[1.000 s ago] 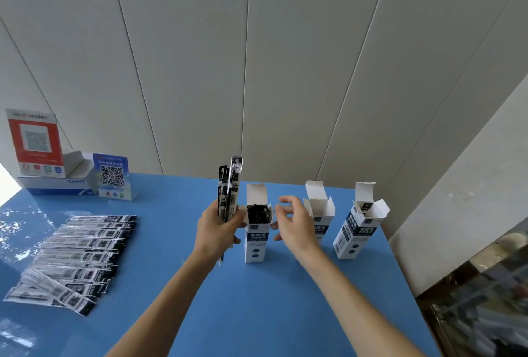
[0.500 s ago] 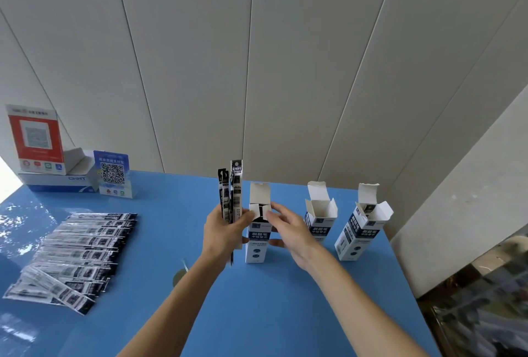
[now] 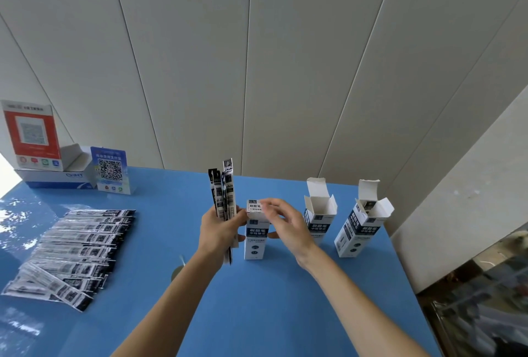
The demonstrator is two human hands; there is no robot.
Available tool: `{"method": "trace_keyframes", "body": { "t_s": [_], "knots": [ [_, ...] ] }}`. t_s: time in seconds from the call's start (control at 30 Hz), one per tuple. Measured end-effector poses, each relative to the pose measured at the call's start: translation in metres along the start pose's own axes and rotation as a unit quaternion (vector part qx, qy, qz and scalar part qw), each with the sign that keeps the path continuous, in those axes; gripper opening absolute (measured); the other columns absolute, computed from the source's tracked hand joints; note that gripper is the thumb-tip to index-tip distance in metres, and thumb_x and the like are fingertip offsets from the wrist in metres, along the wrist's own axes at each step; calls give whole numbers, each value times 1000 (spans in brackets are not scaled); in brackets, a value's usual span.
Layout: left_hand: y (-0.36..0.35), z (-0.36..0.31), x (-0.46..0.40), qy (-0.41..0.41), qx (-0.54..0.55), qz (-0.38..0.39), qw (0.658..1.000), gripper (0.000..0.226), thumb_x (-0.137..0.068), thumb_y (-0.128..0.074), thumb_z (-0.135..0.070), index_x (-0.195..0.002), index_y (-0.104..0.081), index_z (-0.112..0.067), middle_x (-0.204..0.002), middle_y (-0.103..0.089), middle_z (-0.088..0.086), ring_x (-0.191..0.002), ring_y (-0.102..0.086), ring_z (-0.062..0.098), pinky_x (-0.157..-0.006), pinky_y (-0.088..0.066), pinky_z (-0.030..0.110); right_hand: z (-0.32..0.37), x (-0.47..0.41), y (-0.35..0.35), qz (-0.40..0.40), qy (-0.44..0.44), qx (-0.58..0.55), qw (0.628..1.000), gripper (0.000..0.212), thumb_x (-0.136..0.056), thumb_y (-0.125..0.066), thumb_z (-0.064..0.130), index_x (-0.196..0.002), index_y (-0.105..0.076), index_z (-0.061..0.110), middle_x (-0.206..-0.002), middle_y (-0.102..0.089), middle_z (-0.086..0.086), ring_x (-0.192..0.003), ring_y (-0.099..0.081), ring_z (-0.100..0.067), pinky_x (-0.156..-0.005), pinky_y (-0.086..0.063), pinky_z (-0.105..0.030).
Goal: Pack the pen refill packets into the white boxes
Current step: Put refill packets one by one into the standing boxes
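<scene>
My left hand (image 3: 220, 229) grips a bunch of black-and-white pen refill packets (image 3: 222, 189) upright, just left of a white box (image 3: 255, 238) standing on the blue table (image 3: 257, 299). My right hand (image 3: 285, 220) has its curled fingers on that box's top flap, which is folded down over the opening. Two more white boxes, one (image 3: 319, 215) in the middle and one (image 3: 361, 223) tilted at the right, stand with lids open. Several more refill packets (image 3: 71, 248) lie fanned out at the table's left.
A red QR sign (image 3: 30, 135) on a white carton (image 3: 57, 175) and a blue QR sign (image 3: 111, 169) stand at the back left. A panelled wall (image 3: 257, 56) rises behind the table. The table's right edge borders a grey wall (image 3: 471, 199).
The left box's lid went from standing open, with packets showing inside, to folded down under my right hand's fingers. My left hand kept its packets beside the box.
</scene>
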State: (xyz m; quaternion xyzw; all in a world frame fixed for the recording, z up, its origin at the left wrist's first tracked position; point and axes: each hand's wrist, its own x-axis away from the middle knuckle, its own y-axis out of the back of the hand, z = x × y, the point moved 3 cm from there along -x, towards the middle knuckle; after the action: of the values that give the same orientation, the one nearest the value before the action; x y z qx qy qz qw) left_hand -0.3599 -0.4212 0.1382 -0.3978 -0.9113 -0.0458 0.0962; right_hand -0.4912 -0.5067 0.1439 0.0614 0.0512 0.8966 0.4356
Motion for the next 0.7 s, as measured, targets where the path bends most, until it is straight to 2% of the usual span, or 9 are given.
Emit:
{"method": "trace_keyframes", "body": {
  "t_s": [0.1,0.3,0.6,0.7],
  "knots": [
    [0,0,1,1,-2,-3,1000,21,-83,-75,-22,-85,-63,-4,-84,-72,14,-84,-72,24,-56,-55,32,-4,-2,1,-34,55,53,997,9,-90,-62,39,-97,-64,43,-101,-65,17,-104,-61,-8,-84,-54,-30],
    [2,-3,7,1,5,-5,1000,28,-85,-72,-25,-94,-61,-1,-85,-72,11,-84,-71,19,-54,-55,29,2,2,-1,-51,88,77,992,13,-92,-57,37,-104,-62,34,-98,-64,21,-95,-64,-3,-76,-55,-23],
    [2,-8,14,-8,3,0,1000,34,-83,-73,-32,-95,-62,-3,-84,-72,8,-82,-71,14,-52,-56,30,3,6,-2,-55,93,90,990,15,-90,-61,33,-98,-59,46,-93,-62,34,-97,-63,-2,-78,-57,-32],
    [3,-8,13,-17,-11,-6,1000,34,-81,-75,-32,-93,-62,-3,-83,-72,9,-81,-72,16,-53,-57,33,3,7,-2,-66,92,92,989,15,-90,-63,32,-99,-61,44,-95,-64,30,-97,-64,-4,-77,-58,-34]
  ]
}}
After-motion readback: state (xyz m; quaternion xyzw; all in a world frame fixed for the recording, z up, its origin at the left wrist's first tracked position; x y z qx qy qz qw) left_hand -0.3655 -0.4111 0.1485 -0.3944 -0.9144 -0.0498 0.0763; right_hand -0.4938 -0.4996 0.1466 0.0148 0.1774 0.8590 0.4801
